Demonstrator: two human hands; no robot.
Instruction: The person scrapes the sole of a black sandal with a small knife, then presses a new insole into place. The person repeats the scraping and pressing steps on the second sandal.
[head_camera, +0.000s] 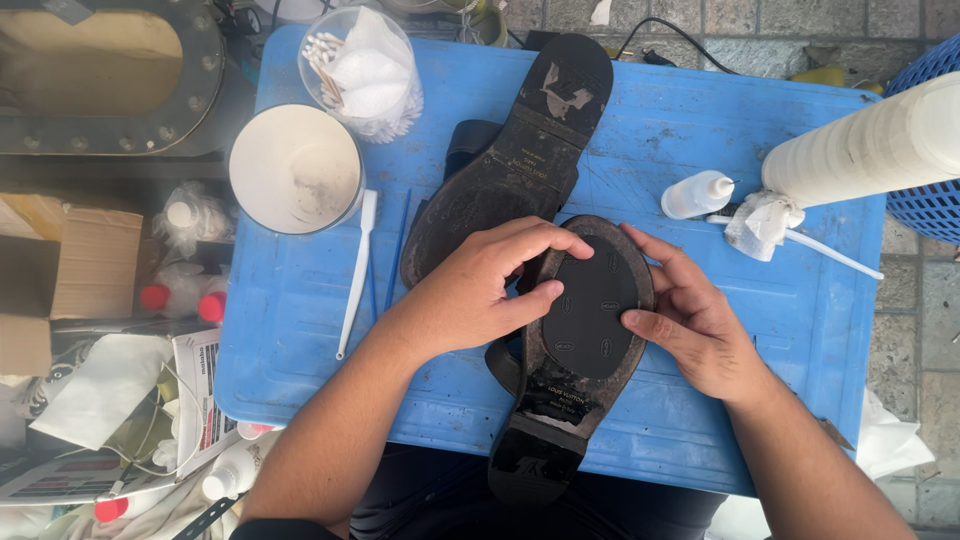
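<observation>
At frame centre, your left hand (480, 290) is gripping the upturned shoe (560, 400) while your right hand (690, 320), fingers loosely open, is pressing the thin, flexible rubber patch (590, 312); hold the stiff sole edges.

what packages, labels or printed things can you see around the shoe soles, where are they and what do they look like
Brown cardboard box: left edge, open flap.
Printed white paper leaflet: lower left, beside the blue plastic worktop.
Small clear squeeze bottle: right on the worktop, white nozzle.
Red-capped white bottles: left, below the box.
No screens or signs.
</observation>
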